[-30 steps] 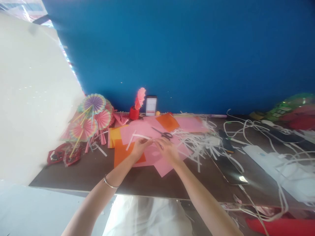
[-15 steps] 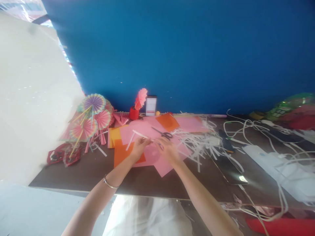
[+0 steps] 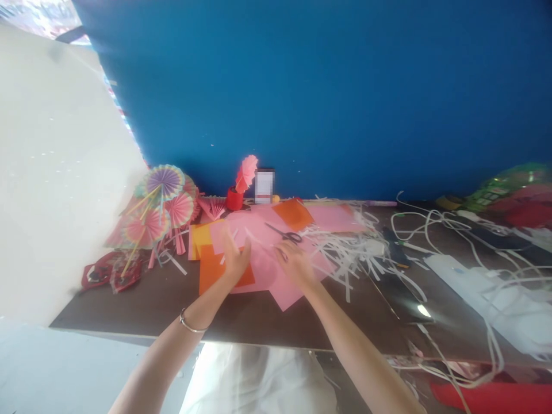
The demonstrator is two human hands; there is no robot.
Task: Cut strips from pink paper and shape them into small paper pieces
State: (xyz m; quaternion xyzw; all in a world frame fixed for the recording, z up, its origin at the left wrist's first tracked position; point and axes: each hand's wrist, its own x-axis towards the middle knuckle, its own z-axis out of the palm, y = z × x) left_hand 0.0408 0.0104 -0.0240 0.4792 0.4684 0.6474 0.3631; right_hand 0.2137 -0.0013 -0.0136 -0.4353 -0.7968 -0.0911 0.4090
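While the left hand (image 3: 236,257) is spread above the overlapping sheets, its thumb parted from its motion-blurred fingers, it grips nothing that can be made out. The right hand (image 3: 295,261) is bent inward, its thumb and forefinger pinched on the near end of a narrow white paper strip (image 3: 253,237). That strip slants up and left from the right fingertips, over the pink paper (image 3: 265,273) between the 2 hands. Another white strip shows partly behind the left hand.

Just beyond the right hand, black-handled scissors (image 3: 293,237) lie on the pink paper, blades pointing up and left. An orange sheet (image 3: 211,277) lies under and beside the left hand, with a yellow sheet (image 3: 200,237) next to it; a separate orange sheet (image 3: 294,214) rests farther back. Right of the scissors spreads a tangled heap of white strips (image 3: 345,247), and near it a dark phone (image 3: 401,296) lies flat on the brown table (image 3: 254,319).

At the left stand round pleated paper fans (image 3: 164,181), behind 2 red packets. Near the blue wall (image 3: 302,86), a pink pleated piece (image 3: 246,173) rises from a red holder (image 3: 234,199), beside an upright phone (image 3: 264,187).
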